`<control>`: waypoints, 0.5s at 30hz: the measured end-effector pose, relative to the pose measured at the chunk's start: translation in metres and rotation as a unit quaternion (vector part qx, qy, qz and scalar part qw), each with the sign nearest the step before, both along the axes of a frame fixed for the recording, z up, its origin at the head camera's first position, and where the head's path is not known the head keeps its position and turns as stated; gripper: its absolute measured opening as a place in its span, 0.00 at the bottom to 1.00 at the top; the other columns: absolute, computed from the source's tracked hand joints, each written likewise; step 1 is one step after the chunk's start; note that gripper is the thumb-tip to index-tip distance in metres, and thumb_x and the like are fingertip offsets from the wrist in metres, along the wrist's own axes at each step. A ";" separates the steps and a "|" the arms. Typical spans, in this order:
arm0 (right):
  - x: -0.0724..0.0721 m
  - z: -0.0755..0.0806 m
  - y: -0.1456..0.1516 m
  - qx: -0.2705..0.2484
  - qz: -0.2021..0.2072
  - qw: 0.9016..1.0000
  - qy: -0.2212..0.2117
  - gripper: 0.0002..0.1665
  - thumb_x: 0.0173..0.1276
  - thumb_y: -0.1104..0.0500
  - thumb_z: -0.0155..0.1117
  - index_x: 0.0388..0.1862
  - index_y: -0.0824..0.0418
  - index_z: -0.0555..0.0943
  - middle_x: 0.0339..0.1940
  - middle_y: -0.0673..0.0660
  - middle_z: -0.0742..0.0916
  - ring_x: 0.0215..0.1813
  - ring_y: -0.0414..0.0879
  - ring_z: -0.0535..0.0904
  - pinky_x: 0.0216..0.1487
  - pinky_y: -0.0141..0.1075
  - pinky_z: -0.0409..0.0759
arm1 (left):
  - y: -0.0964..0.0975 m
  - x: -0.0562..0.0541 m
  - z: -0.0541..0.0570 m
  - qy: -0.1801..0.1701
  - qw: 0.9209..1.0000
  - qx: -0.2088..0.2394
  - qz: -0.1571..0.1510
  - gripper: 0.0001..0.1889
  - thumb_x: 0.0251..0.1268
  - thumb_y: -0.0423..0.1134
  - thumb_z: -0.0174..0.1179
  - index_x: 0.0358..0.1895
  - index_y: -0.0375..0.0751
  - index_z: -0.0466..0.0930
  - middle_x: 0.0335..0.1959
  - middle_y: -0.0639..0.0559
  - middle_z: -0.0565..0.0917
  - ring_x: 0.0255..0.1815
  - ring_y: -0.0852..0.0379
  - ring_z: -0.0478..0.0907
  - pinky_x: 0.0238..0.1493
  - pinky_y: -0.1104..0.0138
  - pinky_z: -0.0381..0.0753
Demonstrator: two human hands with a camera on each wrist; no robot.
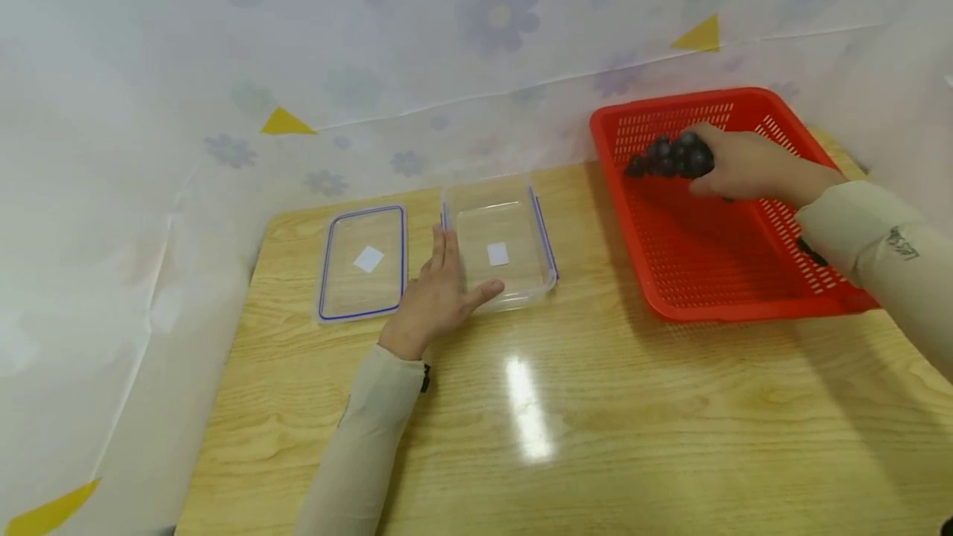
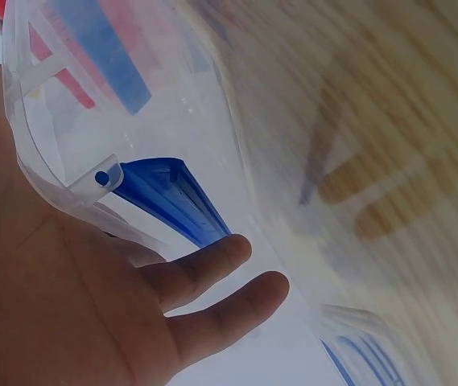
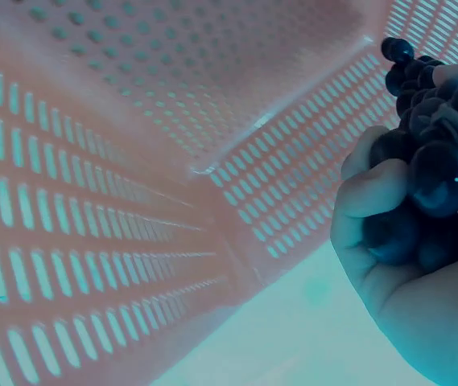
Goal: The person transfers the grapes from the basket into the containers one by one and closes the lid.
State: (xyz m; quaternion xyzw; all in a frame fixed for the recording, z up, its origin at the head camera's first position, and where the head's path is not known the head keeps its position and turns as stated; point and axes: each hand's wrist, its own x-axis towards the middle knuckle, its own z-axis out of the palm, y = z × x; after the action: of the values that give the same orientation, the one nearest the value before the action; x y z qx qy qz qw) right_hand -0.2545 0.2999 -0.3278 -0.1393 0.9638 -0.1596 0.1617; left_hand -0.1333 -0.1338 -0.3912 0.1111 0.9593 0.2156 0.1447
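My right hand (image 1: 744, 164) grips a bunch of dark grapes (image 1: 666, 157) over the red plastic basket (image 1: 648, 263). In the right wrist view the fingers (image 3: 373, 189) curl round the grapes (image 3: 438, 177), and part of the bunch is hidden by the hand. A clear plastic container (image 1: 514, 298) with blue-edged side clips stands left of the basket, its top uncovered and a white label inside its outline. My left hand (image 1: 432, 296) rests against its left side with fingers straight. In the left wrist view two fingers (image 2: 229, 310) extend beside a blue clip (image 2: 172, 197).
A clear lid with a blue seal (image 1: 362, 314) and a white label lies left of the container on the wooden table (image 1: 596, 437). Behind the table hangs a flower-printed sheet (image 1: 417, 48), with yellow triangles (image 1: 286, 122) on it.
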 end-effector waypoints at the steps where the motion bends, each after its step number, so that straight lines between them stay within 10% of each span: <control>1: 0.000 0.003 0.000 -0.001 0.001 1.000 0.003 0.50 0.65 0.55 0.69 0.77 0.68 0.53 0.54 0.74 0.79 0.35 0.55 0.81 0.36 0.49 0.80 | 0.000 -0.001 0.000 0.000 1.000 -0.001 0.000 0.61 0.66 0.77 0.45 0.80 0.36 0.23 0.78 0.44 0.19 0.75 0.28 0.52 0.61 0.41 0.72; 15: 0.006 0.028 -0.015 0.037 0.034 0.995 0.089 0.45 0.67 0.55 0.64 0.79 0.64 0.57 0.64 0.72 0.71 0.55 0.66 0.70 0.49 0.64 0.72 | 0.005 -0.009 -0.005 0.007 1.000 0.001 0.004 0.60 0.67 0.76 0.46 0.80 0.37 0.23 0.79 0.43 0.20 0.74 0.27 0.55 0.58 0.41 0.75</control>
State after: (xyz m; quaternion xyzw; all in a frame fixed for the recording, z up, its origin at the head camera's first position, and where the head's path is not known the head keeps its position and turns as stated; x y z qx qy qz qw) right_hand -0.2487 0.2851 -0.2996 -0.1794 0.9743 -0.1055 0.0857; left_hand -0.1428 -0.1292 -0.3964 0.1086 0.9606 0.2160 0.1374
